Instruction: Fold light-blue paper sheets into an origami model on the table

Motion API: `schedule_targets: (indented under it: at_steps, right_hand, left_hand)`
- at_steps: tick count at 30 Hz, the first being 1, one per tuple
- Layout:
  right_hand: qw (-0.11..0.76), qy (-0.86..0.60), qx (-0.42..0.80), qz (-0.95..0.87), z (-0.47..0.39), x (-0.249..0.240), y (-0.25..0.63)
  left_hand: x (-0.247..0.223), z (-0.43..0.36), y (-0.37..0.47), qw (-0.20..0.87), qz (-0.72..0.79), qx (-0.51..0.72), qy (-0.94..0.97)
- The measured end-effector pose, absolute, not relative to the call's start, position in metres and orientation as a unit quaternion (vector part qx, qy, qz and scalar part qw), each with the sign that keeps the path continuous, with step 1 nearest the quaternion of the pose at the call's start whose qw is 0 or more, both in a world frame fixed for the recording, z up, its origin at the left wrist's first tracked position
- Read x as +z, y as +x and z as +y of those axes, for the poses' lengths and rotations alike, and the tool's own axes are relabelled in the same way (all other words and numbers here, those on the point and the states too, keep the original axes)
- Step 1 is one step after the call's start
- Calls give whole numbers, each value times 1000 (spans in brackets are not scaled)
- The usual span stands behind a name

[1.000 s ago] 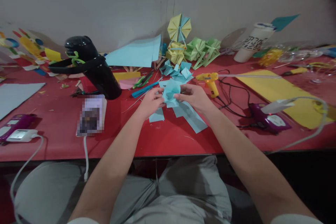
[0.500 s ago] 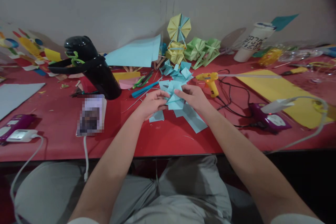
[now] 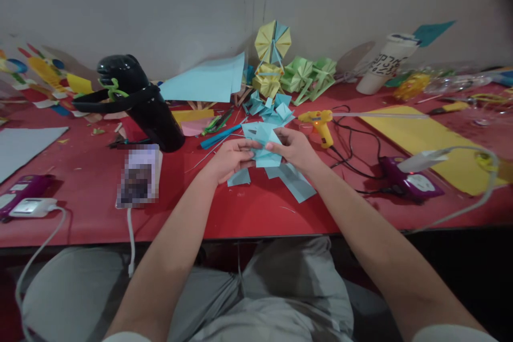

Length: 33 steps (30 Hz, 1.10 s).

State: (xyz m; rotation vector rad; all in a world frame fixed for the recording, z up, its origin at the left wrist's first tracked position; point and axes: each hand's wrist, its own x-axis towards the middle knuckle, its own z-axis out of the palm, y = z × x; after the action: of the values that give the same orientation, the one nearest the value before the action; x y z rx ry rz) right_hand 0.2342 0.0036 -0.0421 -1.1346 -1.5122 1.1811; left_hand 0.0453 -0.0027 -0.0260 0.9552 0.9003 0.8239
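Observation:
Between my two hands, above the red table, is a folded light blue paper piece (image 3: 267,157). My left hand (image 3: 235,157) grips its left side, fingers curled at the edge. My right hand (image 3: 293,148) pinches its right side, the thumb on the front face; the other fingertips are partly hidden behind the paper. Flat blue paper strips (image 3: 297,183) lie under and to the right of the piece, and a smaller blue scrap (image 3: 239,177) lies below my left hand. More folded blue pieces (image 3: 280,111) sit just behind.
A yellow glue gun (image 3: 321,127) with a black cord lies right of my hands. A black bottle (image 3: 154,117) leans at the left, near a phone (image 3: 139,176). Yellow-blue and green folded paper shapes (image 3: 308,77) stand by the wall. A purple power strip (image 3: 417,181) is at the right.
My right thumb and fingers have shifted slightly on the blue paper, whose right side now looks more raised and folded. My left hand has barely moved.

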Motion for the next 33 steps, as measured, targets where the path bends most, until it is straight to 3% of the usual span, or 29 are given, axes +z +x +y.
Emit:
schedule_targets:
  at_steps: [10, 24, 33]
  right_hand:
    - [380, -496, 439, -645, 2, -38, 237]
    - [407, -500, 405, -649, 1, -41, 231]
    - [417, -509, 390, -644, -1, -39, 229]
  left_hand:
    - [-25, -5, 43, 700, 404, 344, 478]
    - [-32, -3, 44, 624, 418, 405, 522]
    - [-32, -1, 45, 637, 428, 423, 481]
